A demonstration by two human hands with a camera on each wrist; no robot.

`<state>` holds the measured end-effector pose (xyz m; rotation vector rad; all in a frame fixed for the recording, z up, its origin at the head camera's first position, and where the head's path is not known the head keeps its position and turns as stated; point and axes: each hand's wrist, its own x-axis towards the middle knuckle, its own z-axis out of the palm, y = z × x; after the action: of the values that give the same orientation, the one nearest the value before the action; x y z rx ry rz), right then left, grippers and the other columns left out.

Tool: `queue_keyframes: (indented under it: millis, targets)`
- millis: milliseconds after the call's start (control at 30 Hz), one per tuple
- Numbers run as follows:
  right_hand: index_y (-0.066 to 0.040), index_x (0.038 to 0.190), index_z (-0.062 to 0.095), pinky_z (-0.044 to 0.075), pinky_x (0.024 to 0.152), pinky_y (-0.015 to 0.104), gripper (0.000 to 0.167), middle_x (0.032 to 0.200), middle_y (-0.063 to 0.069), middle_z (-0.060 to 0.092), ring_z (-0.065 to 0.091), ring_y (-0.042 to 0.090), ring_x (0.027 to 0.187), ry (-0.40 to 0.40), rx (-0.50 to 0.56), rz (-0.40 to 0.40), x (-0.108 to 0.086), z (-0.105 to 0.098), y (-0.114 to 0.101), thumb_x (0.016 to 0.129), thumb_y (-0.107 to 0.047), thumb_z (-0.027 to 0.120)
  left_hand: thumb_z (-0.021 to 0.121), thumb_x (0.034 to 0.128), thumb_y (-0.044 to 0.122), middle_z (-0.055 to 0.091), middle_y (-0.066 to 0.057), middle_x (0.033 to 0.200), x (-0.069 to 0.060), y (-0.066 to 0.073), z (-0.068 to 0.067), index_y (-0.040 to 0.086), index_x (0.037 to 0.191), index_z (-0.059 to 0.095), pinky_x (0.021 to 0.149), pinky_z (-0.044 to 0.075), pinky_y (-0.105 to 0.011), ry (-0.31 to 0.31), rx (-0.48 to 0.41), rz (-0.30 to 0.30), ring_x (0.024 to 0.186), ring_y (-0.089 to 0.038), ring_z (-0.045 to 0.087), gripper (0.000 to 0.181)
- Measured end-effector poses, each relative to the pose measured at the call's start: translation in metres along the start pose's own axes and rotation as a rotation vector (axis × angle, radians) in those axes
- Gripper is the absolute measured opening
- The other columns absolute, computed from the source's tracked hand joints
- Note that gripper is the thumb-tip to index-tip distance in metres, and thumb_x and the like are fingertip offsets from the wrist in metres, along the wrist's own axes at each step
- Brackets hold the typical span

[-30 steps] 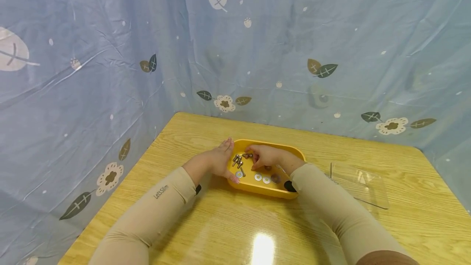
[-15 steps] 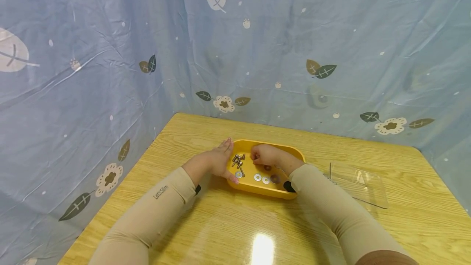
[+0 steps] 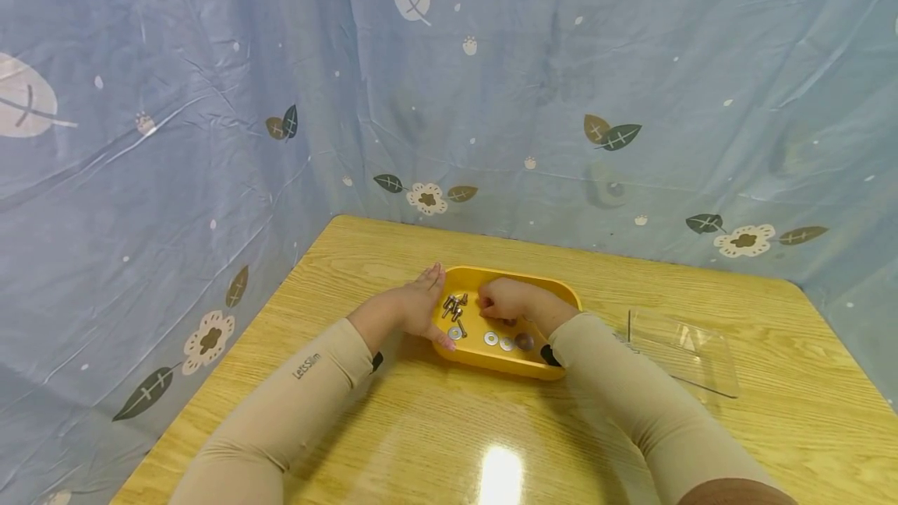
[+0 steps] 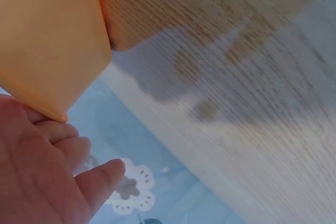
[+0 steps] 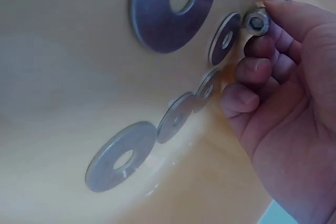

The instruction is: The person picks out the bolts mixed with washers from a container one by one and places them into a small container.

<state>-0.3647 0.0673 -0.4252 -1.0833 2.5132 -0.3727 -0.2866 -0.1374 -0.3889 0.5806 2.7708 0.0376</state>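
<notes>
Pinched between the thumb and curled fingers of the right hand (image 3: 507, 299) is a metal bolt (image 5: 257, 21); a hexagonal hole is shown in its head, while its shank is hidden. The bolt is held inside the yellow tray (image 3: 515, 367), and whether it is touching the tray's floor cannot be told. Just beside its head a washer (image 5: 224, 39) is seen, with a larger-looking washer (image 5: 173, 9) nearer the wrist camera and three more washers (image 5: 122, 157) laid in a row by the tray's near wall.

By the left hand (image 3: 418, 307) the tray's left end is touched, its fingers straight and its thumb spread away toward the near corner. Close to that hand, inside the tray, a small heap of bolts (image 3: 454, 305) is gathered; a single bolt and a flat washer (image 3: 455, 333) are placed just in front of it.

Both forearms are covered by beige sleeves (image 3: 309, 388). The tray is set on a wooden table (image 3: 393, 443). To its right, well apart from the left hand, a clear plastic piece (image 3: 691, 353) is placed. Behind, a blue curtain (image 3: 491, 92) is printed with leaves and flowers.
</notes>
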Motion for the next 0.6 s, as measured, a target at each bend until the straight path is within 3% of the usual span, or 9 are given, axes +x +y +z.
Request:
queue_keyframes:
  millis: [133,200,300,400,600]
  targets:
    - [-0.007,0.077,0.05,0.041,0.046,0.024,0.019,0.063,0.0,0.046,0.047,0.013,0.048,-0.036,0.132,0.045,-0.004,-0.001,-0.001,0.092,-0.017,0.055,0.051,0.0484,0.085,-0.01,-0.017,0.151,0.0,0.0,0.0,0.0,0.145,-0.001,0.112,0.009,-0.037,-0.002,-0.01,-0.004,0.139,-0.025,-0.006,0.14]
    - [-0.003,0.083,0.05,0.04,0.047,0.026,0.018,0.065,0.002,0.046,0.046,0.016,0.051,-0.056,0.249,0.068,-0.006,-0.002,0.0,0.089,-0.016,0.06,0.052,0.0486,0.085,-0.01,-0.017,0.151,0.0,0.0,0.001,0.0,0.145,-0.002,0.112,0.009,-0.037,-0.004,-0.018,-0.003,0.139,-0.026,-0.006,0.139]
    - [0.002,0.093,0.05,0.04,0.05,0.027,0.027,0.067,0.004,0.047,0.046,0.018,0.053,-0.1,0.322,0.054,-0.008,-0.005,0.006,0.082,-0.013,0.069,0.052,0.049,0.085,-0.012,-0.016,0.151,0.0,0.0,0.002,0.001,0.146,-0.002,0.112,0.008,-0.036,-0.006,-0.028,-0.002,0.139,-0.026,-0.005,0.139]
    - [0.003,0.097,0.05,0.042,0.053,0.025,0.032,0.066,0.004,0.05,0.048,0.017,0.054,-0.137,0.281,-0.002,-0.008,-0.007,0.012,0.077,-0.005,0.072,0.053,0.0496,0.084,-0.012,-0.015,0.151,0.0,0.0,0.002,0.001,0.146,-0.002,0.112,0.007,-0.035,-0.004,-0.032,0.0,0.14,-0.026,-0.005,0.138]
    - [0.001,0.094,0.053,0.043,0.055,0.025,0.02,0.068,0.003,0.054,0.05,0.015,0.056,-0.15,0.214,-0.044,-0.007,-0.008,0.016,0.079,0.001,0.066,0.055,0.0503,0.083,-0.012,-0.016,0.151,-0.001,0.0,0.002,0.001,0.146,-0.002,0.112,0.007,-0.036,0.002,-0.033,-0.006,0.139,-0.026,-0.005,0.138]
